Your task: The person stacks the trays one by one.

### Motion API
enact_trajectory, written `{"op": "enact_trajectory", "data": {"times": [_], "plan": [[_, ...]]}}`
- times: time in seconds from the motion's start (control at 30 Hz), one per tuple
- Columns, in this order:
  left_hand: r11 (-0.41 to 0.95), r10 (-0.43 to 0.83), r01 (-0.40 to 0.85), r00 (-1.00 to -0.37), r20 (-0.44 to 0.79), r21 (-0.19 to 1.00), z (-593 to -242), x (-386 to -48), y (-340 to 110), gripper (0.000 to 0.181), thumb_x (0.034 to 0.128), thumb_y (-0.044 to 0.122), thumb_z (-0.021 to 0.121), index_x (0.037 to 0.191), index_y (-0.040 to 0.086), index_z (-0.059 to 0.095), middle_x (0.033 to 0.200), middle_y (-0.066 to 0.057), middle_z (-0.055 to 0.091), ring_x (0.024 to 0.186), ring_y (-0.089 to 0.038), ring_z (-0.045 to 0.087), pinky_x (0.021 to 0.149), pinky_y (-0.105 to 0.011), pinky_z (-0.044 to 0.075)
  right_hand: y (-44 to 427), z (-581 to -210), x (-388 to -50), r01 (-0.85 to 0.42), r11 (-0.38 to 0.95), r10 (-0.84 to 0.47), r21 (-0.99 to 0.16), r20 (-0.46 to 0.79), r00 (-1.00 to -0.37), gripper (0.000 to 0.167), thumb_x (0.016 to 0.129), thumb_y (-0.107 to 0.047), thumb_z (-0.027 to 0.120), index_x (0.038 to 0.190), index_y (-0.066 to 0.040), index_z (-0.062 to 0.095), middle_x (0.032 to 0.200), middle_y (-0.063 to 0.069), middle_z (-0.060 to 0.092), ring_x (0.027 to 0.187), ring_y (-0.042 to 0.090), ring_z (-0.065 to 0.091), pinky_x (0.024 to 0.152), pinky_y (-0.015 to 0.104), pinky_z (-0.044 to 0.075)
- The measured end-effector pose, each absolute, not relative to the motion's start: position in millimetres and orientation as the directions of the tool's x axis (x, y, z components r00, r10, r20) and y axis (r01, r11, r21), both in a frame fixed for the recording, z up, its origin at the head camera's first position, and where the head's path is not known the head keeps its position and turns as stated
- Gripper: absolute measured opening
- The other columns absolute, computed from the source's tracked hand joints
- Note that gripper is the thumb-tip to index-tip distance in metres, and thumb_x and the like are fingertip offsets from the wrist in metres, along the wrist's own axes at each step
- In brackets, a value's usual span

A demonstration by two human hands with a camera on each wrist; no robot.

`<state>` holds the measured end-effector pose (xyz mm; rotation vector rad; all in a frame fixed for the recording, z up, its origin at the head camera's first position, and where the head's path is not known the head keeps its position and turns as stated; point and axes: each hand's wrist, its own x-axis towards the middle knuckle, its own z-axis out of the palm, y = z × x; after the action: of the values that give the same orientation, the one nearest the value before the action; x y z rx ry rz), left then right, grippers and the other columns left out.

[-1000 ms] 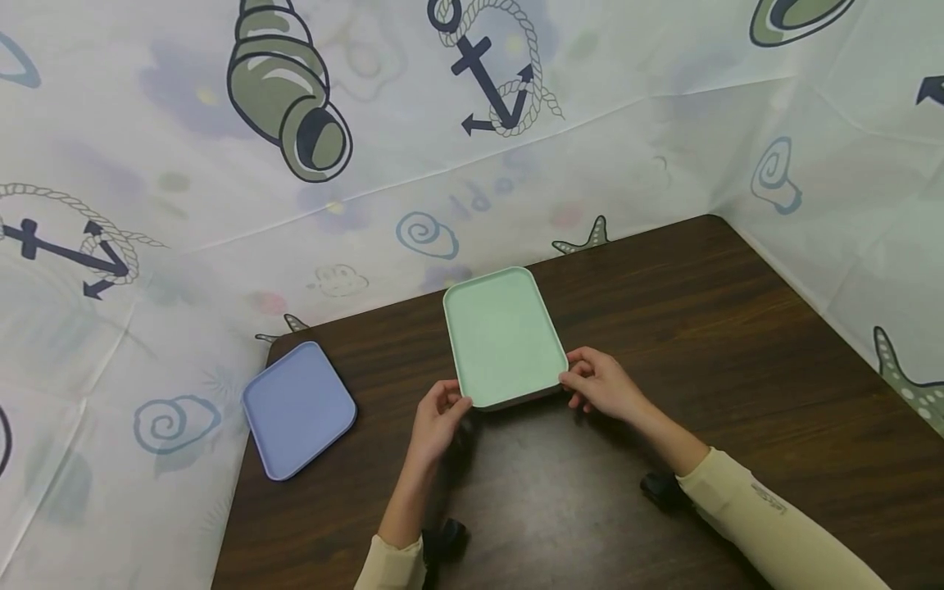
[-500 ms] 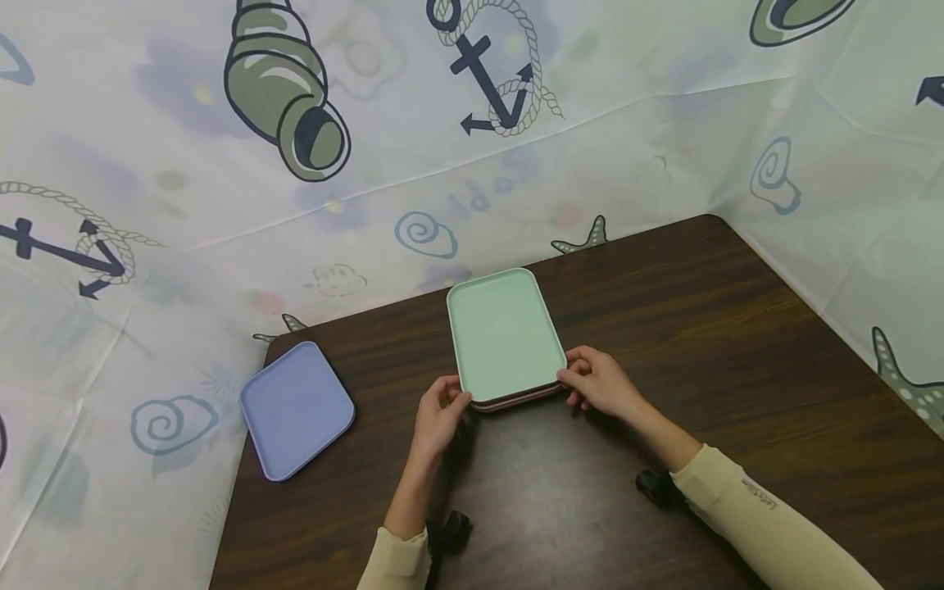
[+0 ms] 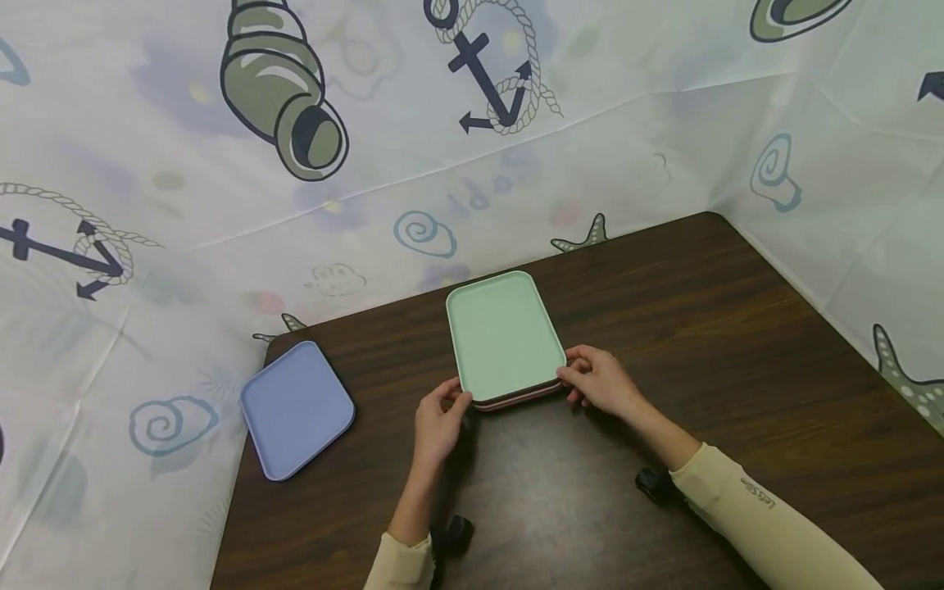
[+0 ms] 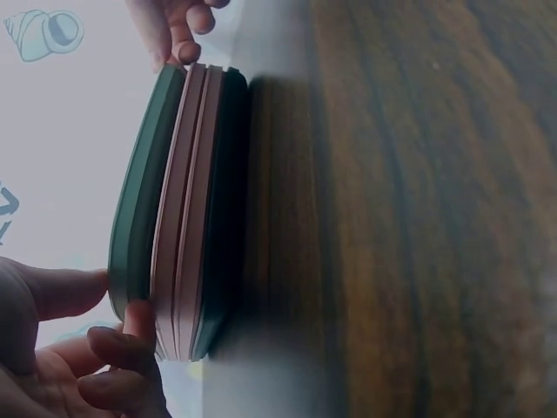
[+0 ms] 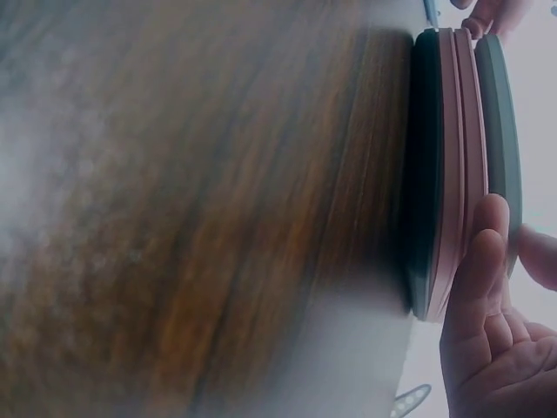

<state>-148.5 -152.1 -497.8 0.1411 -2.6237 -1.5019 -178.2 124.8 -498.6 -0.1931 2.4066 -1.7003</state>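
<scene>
A light green tray (image 3: 505,336) lies over a stack at the back middle of the table. My left hand (image 3: 440,419) pinches its near left corner, thumb on top and a fingertip against the underside. At the near right corner my right hand (image 3: 601,383) pinches the same tray. Below it, two pink trays (image 4: 187,218) and a dark tray (image 4: 224,209) are stacked on the table. In both wrist views a narrow gap shows between the green tray's edge and the pink trays. A blue tray (image 3: 297,411) lies apart at the left.
The dark wood table (image 3: 664,328) meets a patterned cloth (image 3: 369,188) at its back and sides. Black wrist devices (image 3: 453,534) sit under both forearms, close to the tabletop.
The green tray's near edge has drawn up slightly in the head view, and its far edge has dropped a little. Pink edges beneath it now show. Both hands keep their hold.
</scene>
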Motion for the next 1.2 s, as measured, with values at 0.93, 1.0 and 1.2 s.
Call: {"op": "enact_trajectory", "data": {"times": [0.93,1.0,1.2], "plan": [[0.700,-0.068,0.019,-0.993,0.093,0.714,-501.9,-138.3,-152.2,0.043,0.0946,0.021,0.065,0.135,0.008,0.059,0.088,0.003,0.063,0.055,-0.009,0.050,0.058,-0.032,0.041,123.9,-496.1,-171.2,-0.114,0.579,-0.182,-0.808,0.009,-0.983,0.049,0.093,-0.023,0.068,0.133,0.002,0.058,0.073,-0.003,0.069,0.057,0.011,0.063,0.056,0.030,0.043],[0.702,-0.055,0.029,-0.994,0.095,0.711,-502.1,-138.5,-152.8,0.044,0.0944,0.020,0.066,0.135,0.007,0.059,0.088,0.003,0.063,0.055,-0.010,0.049,0.057,-0.032,0.040,123.6,-495.5,-170.9,-0.116,0.589,-0.182,-0.800,0.009,-0.983,0.049,0.093,-0.025,0.068,0.133,0.001,0.059,0.072,-0.004,0.069,0.057,0.010,0.062,0.054,0.030,0.042],[0.707,-0.020,0.049,-0.996,0.088,0.706,-501.3,-139.1,-154.8,0.044,0.0941,0.019,0.066,0.136,0.006,0.059,0.090,0.001,0.062,0.057,-0.010,0.049,0.057,-0.031,0.041,122.8,-495.3,-170.0,-0.113,0.603,-0.191,-0.790,-0.005,-0.982,0.050,0.094,-0.027,0.066,0.135,0.000,0.057,0.074,-0.005,0.068,0.056,0.008,0.061,0.052,0.030,0.040]]}}
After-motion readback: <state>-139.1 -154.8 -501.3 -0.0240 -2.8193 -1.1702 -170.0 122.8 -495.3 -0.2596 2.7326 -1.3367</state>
